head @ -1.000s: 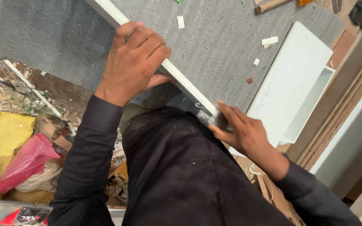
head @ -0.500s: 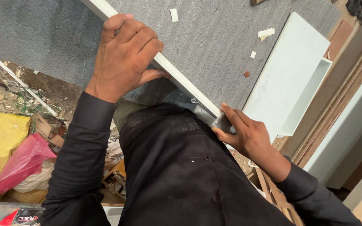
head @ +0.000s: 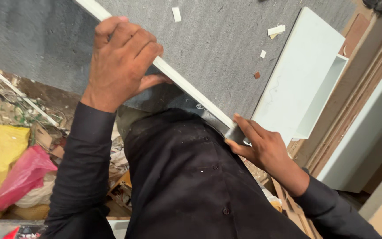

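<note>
The left hand (head: 122, 62) kept a closed grip around the white strip (head: 186, 86), which lay slanted along the grey surface (head: 226, 48) edge. The right hand (head: 259, 144) pinched a small metal tool (head: 235, 132) against the strip's lower end.

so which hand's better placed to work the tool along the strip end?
Right hand, probably: its fingers already pinch the grey tool at the white strip end. Left hand only grips the strip.
</note>
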